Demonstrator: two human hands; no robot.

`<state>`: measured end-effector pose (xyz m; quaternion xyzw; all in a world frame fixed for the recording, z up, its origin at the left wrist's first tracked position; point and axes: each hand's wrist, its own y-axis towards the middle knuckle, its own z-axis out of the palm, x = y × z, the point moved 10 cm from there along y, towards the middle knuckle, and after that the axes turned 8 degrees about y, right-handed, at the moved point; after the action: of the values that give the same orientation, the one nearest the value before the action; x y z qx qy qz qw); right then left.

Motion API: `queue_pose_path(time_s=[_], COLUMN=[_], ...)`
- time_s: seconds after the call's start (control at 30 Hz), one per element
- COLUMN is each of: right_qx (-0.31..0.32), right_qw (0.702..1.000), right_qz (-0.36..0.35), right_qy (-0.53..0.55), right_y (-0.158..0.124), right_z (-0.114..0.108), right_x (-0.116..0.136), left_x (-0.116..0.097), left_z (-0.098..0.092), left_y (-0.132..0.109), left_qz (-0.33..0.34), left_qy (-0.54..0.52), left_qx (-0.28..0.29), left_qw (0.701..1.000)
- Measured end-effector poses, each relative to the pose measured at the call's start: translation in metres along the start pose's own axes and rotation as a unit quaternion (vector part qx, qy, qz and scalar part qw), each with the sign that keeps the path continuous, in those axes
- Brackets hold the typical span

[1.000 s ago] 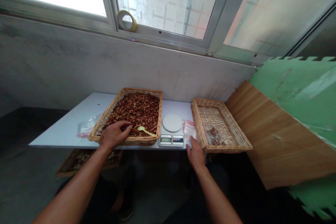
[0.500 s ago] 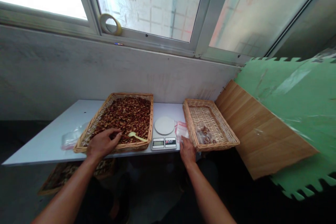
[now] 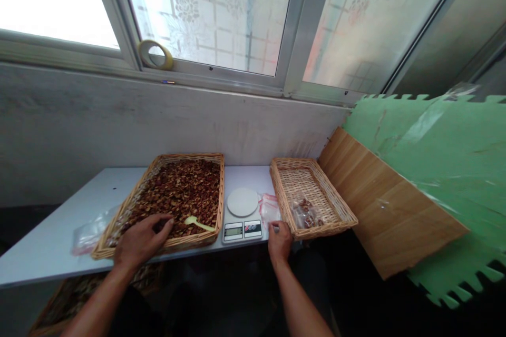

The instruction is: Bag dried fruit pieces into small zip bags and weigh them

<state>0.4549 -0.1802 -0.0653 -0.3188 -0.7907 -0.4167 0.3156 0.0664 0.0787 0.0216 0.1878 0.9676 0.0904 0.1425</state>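
On the white table (image 3: 47, 245) one filled bag (image 3: 303, 216) lay in the small basket (image 3: 336, 202); left hand (image 3: 140, 242) spread over dried fruit (image 3: 177, 192), right hand (image 3: 280, 241) at an empty bag (image 3: 269, 206), grip unclear.

Right hand (image 3: 279, 239) a little farther back from the bag (image 3: 269, 208)

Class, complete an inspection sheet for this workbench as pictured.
Surface: white table against a grey wall.
Job's things: large wicker basket of reddish-brown dried pieces, yellow-green plastic spoon on them; white digital scale; small clear zip bag; smaller wicker basket holding a filled clear bag.
Clutter: loose clear bags left of the large basket.
Grippers: left hand palm down on that basket's near rim; right hand at the table edge by the zip bag, grip unclear.
Cables: nothing seen.
Surroundings: tape roll on the window sill; wooden board, green foam mats at right.
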Motion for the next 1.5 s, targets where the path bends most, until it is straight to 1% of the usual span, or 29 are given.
queue_pose_path(time_s=[0.1, 0.3, 0.47, 0.57, 0.67, 0.77, 0.9, 1.1, 1.2, 1.33, 1.43, 1.5], right_qx=[-0.002, 0.006, -0.004, -0.014, -0.012, -0.014, -0.041, -0.046, -0.062, -0.088, -0.096, -0.095], right_qw=[1.0, 0.999, 0.998, 0.996, 0.99, 0.985, 0.983, 0.987, 0.985, 0.976, 0.96, 0.954], right_qz=[0.007, 0.017, 0.033, 0.074, 0.126, 0.154, 0.159, 0.139, 0.144, 0.174, 0.22, 0.233], right_qy=[0.001, 0.026, 0.044, 0.052, 0.061, 0.081, 0.085, 0.067, 0.069, 0.1, 0.146, 0.16], right_y=[-0.003, -0.008, -0.006, -0.005, -0.006, -0.007, -0.008, -0.006, -0.004, -0.004, -0.006, -0.007], right_z=[0.0, -0.001, -0.001, -0.001, 0.001, 0.001, -0.002, -0.003, -0.008, -0.011, -0.008, -0.006], right_x=[-0.001, -0.008, -0.012, -0.019, -0.025, -0.025, -0.024, -0.018, -0.017, -0.017, -0.021, -0.022], left_x=[0.002, -0.001, 0.001, 0.001, 0.0, 0.0, -0.003, -0.003, -0.003, -0.003, -0.004, -0.005], left_z=[0.001, -0.002, 0.002, 0.003, 0.003, 0.001, 0.0, -0.001, 0.0, 0.0, 0.0, 0.001], left_y=[0.0, -0.002, -0.003, -0.003, -0.004, -0.004, -0.004, -0.004, -0.004, -0.004, -0.004, -0.004], left_qz=[-0.001, 0.013, 0.015, 0.017, 0.013, 0.01, 0.017, 0.013, 0.012, 0.009, 0.023, 0.029], left_qy=[-0.001, -0.016, 0.002, 0.008, 0.011, 0.016, 0.013, 0.0, -0.003, -0.008, -0.011, -0.011], left_qx=[0.0, -0.018, -0.017, -0.018, -0.013, -0.015, -0.011, -0.004, 0.0, 0.0, -0.008, -0.009], left_qw=[1.0, 1.0, 1.0, 1.0, 1.0, 1.0, 1.0, 1.0, 1.0, 1.0, 1.0, 0.999])
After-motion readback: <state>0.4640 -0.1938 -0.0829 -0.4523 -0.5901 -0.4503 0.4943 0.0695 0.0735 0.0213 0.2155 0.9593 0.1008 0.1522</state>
